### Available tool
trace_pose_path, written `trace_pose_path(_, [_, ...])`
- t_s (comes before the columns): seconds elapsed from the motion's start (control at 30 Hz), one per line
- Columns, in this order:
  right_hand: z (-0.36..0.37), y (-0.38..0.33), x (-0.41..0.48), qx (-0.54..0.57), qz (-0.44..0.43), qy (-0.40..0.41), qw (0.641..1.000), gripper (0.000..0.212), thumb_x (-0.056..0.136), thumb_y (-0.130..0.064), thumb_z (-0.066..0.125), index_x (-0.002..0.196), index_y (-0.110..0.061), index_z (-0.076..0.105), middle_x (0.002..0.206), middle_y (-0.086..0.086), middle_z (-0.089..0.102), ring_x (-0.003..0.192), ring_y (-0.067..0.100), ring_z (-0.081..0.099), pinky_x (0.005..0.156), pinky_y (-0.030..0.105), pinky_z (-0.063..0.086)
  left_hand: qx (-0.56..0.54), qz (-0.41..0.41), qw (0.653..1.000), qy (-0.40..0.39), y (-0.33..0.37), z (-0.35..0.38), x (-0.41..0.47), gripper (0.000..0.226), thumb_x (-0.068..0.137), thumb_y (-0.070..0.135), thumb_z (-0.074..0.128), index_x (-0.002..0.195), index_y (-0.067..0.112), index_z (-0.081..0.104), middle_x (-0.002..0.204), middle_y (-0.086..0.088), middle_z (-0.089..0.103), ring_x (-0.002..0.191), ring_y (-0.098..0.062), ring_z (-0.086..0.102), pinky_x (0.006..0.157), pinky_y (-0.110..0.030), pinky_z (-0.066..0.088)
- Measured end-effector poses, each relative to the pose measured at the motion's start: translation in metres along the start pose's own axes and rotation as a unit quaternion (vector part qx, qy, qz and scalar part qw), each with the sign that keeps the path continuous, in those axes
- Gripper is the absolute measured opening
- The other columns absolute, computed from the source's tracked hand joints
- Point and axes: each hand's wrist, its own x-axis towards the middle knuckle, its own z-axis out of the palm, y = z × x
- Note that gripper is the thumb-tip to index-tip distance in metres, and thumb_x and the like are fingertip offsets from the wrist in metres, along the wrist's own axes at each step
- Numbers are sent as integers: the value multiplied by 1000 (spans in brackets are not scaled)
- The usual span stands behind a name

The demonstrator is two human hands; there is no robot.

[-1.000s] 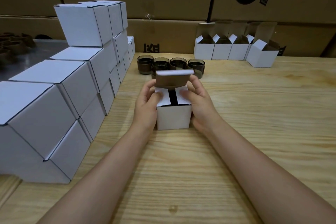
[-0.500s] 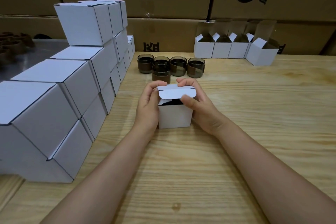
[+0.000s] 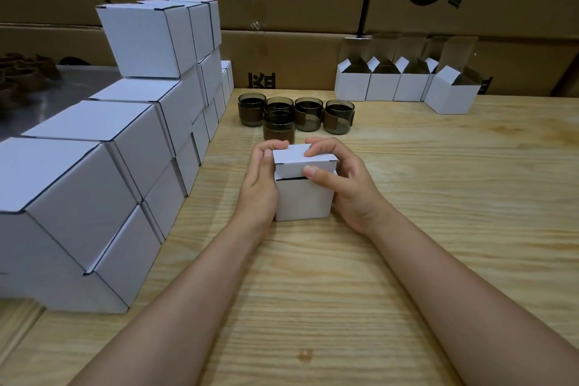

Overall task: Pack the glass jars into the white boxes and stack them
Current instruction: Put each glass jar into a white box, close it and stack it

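1. The small white cardboard box (image 3: 302, 197) stands on the pale wooden table (image 3: 423, 229), between both hands and just in front of five smoky brown glass jars (image 3: 308, 117).
2. A second ago its lid flap (image 3: 300, 153) stood upright. It now lies folded over the top, with the front tuck only partly in and a dark slit below it.
3. The left hand (image 3: 260, 191) grips the box's left side, fingertips curled over the top. The right hand (image 3: 351, 185) grips the right side, thumb pressing the tuck.
4. Closing looks nearly done: push the tuck home, then add the box to the stack of closed white boxes (image 3: 141, 135) on the left. Its contents are hidden.
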Motion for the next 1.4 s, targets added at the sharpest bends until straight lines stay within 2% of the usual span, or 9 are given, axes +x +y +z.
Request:
trace_pose_path(0.1, [1,1,0,-5,4,8,1000,25,71,-10,69,76,-35,67,114,-9,56,108,11,55,82,28,48,-14,-3,1000,-9,0,-1,0,32,104,38,31,90,43,60,92,23,66,83,-10,63,61,-25,55])
trace_pose_path(0.23, [-1,-2,0,5,21,-4,1000,25,69,-8,68,73,-33,67,116,-7,55,106,11,56,82,30,48,-70,-42,995,-48,0,-1,1,26,99,47,36,100,31,57,113,-1,64,91,-20,63,68,-35,54])
trace_pose_path(0.43, [-6,0,-1,-2,34,-16,999,8,74,-15,61,77,-21,65,121,-2,52,113,18,53,90,32,43,-104,-39,991,-76,-1,-2,1,23,73,29,55,96,29,53,104,5,60,86,-13,61,71,-34,51])
trace_pose_path(0.63, [-7,1,3,-41,58,4,997,15,74,-19,53,70,-21,68,125,5,51,123,23,46,99,37,35,-128,-29,988,-77,-1,-3,1,31,67,18,54,97,25,53,101,8,60,75,-3,63,62,-23,51])
trace_pose_path(0.83, [-28,-6,-1,-11,104,-97,990,26,80,-14,54,105,-15,61,115,1,55,103,16,56,90,31,45,-131,-36,988,-69,2,-4,0,31,70,22,55,100,25,57,103,5,58,87,-14,58,68,-29,49])
trace_pose_path(1.03, [-29,-12,-2,-139,83,-71,984,42,72,-9,75,108,-21,59,128,-3,55,115,12,57,87,27,50,-162,-55,985,-28,0,-6,4,23,96,42,45,108,27,58,109,-2,60,93,-15,60,73,-28,53])
trace_pose_path(1.17, [-22,-24,1,-166,69,-16,984,44,71,2,79,103,-20,60,123,-2,58,110,14,60,88,28,54,-166,-79,982,47,-1,-5,7,37,98,47,34,119,23,53,120,-5,62,112,-20,59,97,-39,47])
trace_pose_path(1.3, [5,-60,19,-129,-16,62,990,55,66,-15,85,110,-25,54,117,-3,60,97,5,63,76,21,53,-182,-90,972,119,0,-1,11,23,104,35,30,104,26,52,107,-3,62,107,-20,57,94,-36,45])
trace_pose_path(1.4, [40,-90,44,-148,-59,44,986,78,63,-29,82,130,-23,44,129,-2,57,107,7,61,85,25,53,-205,-101,965,126,1,-2,12,14,101,28,36,101,25,50,102,-7,62,107,-20,57,92,-36,45])
